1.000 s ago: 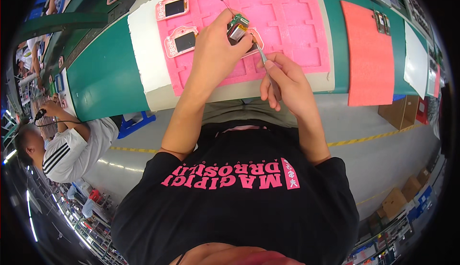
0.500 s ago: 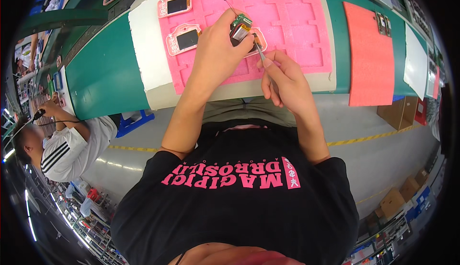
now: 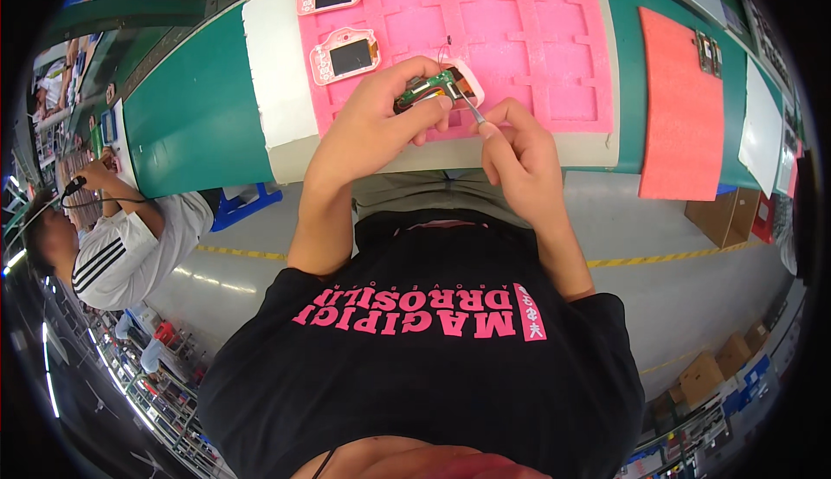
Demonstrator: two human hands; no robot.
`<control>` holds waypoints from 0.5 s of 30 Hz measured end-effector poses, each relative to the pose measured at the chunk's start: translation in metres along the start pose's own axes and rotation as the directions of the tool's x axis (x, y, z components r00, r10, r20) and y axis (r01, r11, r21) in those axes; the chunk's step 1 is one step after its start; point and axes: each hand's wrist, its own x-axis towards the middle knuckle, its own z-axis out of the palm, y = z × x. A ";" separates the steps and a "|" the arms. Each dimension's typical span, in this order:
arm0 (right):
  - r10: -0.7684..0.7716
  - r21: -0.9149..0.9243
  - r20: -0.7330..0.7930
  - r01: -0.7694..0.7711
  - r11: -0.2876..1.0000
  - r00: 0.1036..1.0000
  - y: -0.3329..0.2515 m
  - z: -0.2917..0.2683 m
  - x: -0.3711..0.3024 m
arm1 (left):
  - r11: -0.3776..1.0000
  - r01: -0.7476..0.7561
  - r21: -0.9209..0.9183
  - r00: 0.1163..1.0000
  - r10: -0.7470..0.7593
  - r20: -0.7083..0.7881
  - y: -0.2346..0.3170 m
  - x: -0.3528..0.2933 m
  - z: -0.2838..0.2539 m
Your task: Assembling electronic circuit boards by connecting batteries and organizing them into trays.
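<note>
- Your left hand (image 3: 378,117) grips a green circuit board (image 3: 430,88) over the near half of the pink foam tray (image 3: 493,45).
- Your right hand (image 3: 525,150) pinches tweezers (image 3: 473,111) above it.
- Two pink-framed screens (image 3: 351,57) line its left.

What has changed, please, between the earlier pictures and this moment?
The left hand has brought the green circuit board nearer the person and turned it, so more of its green face shows. The tweezers in the right hand now have their tips by the board's right end. Neither hand let go or took anything new. The two pink-framed units at left stayed on the pink foam tray.
</note>
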 end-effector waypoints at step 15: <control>-0.089 -0.195 -0.039 0.080 0.978 0.995 0.006 0.000 -0.004 | 0.996 -0.047 0.076 0.999 0.048 -0.011 -0.006 0.003 0.006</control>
